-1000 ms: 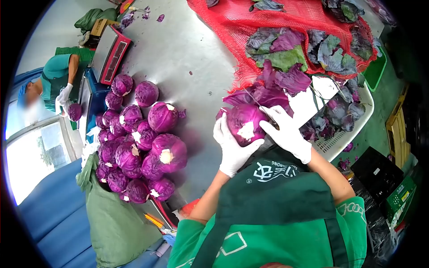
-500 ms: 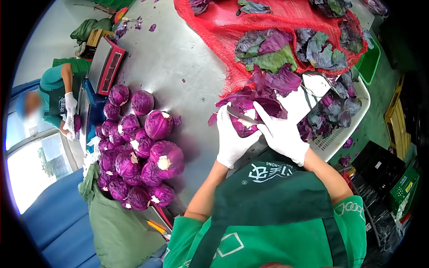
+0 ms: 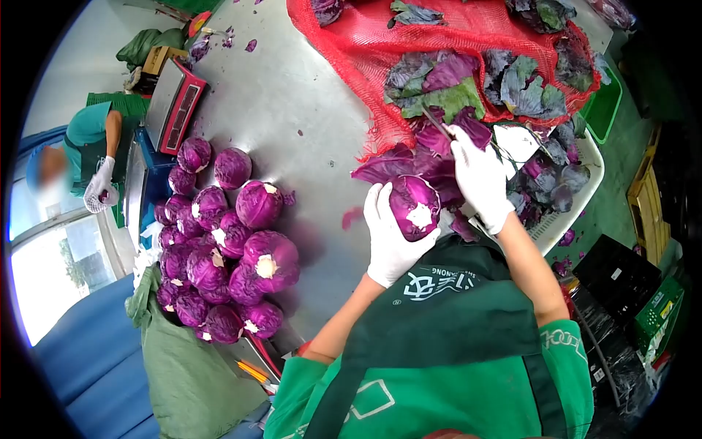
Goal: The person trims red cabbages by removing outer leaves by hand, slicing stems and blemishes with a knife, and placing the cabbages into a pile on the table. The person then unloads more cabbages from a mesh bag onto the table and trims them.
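My left hand (image 3: 391,238), in a white glove, holds a round purple cabbage (image 3: 415,201) with its pale cut stem facing me. My right hand (image 3: 479,175), also gloved, is closed on a knife (image 3: 434,121) whose blade points up and left, over loose purple leaves (image 3: 439,164) beyond the cabbage. To the left, several trimmed cabbages (image 3: 212,267) are piled on the metal table (image 3: 322,132).
A red mesh bag (image 3: 358,51) with outer leaves lies at the far side. A white basket (image 3: 596,168) of leaves stands at the right. Left are a red scale (image 3: 179,106), a green sack (image 3: 190,373) and another person (image 3: 88,146) in gloves.
My right hand has moved up and away from the cabbage with the knife. The cabbage now shows whole in my left hand, its stem exposed. The other person's hands have lowered.
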The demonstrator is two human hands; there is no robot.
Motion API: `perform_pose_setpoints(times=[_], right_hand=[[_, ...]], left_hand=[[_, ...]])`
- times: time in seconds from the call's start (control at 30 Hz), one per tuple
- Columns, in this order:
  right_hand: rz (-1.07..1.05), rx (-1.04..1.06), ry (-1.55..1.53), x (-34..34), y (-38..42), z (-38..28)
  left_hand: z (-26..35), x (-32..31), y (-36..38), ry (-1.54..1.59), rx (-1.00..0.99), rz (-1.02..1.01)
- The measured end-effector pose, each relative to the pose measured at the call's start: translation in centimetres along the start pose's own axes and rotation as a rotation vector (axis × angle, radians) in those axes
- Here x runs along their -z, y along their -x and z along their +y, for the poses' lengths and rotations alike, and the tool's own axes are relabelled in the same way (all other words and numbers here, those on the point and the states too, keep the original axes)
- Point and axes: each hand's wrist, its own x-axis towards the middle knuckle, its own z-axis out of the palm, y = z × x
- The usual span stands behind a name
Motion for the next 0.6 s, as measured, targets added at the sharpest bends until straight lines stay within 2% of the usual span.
perform_pose_setpoints(times=[0.03, 0.07, 0.1, 0.13, 0.2, 0.23, 0.27, 0.3, 0.37, 0.43, 0.47, 0.57, 0.6], right_hand=[[0.067, 0.009, -0.077, -0.2, -0.5, 0.8], [-0.012, -0.035, -0.236, -0.4, -1.0, 1.6], [-0.013, 0.001, -0.267, 0.2, -1.5, 1.9], [0.091, 0.030, -0.274, 0.0, -2.2, 2.9], [-0.047, -0.186, -0.279, 0.5, -1.7, 2.5], [-0.064, -0.110, -0.474, 2.4, -0.1, -0.3], [-0.109, 0.011, -0.439, 2.2, 1.1, -0.8], [-0.211, 0.042, -0.428, 2.0, 2.7, -1.8], [-0.404, 0.028, -0.367, 1.2, 4.8, -3.1], [-0.471, 0.036, -0.339, 0.0, 5.5, -3.4], [-0.447, 0.030, -0.446, -1.2, 5.7, -2.8], [-0.532, -0.038, -0.553, 0.0, 5.5, -2.9], [-0.559, -0.058, -0.506, 0.5, 5.5, -3.1]], left_hand=[[0.1, -0.1, 0.3, 0.025, 0.009, 0.035], [-0.3, 0.1, 0.7, 0.036, 0.033, 0.025], [-0.8, 0.3, 0.7, 0.051, 0.049, 0.022], [-1.1, 0.6, 0.9, 0.140, 0.077, 0.023], [-2.4, 0.4, 1.6, 0.283, 0.161, 0.027], [-2.5, 0.4, 2.0, 0.340, 0.225, 0.034], [-2.5, 0.5, 2.1, 0.339, 0.229, 0.030], [-2.5, 0.5, 2.0, 0.422, 0.279, 0.031], [-2.4, 0.4, 1.9, 0.507, 0.334, 0.032], [-2.1, 0.5, 2.0, 0.447, 0.288, 0.025], [-1.7, 0.5, 1.8, 0.486, 0.302, 0.033], [-2.3, 0.4, 1.9, 0.485, 0.280, 0.026], [-2.4, 0.2, 2.1, 0.430, 0.251, 0.034]])
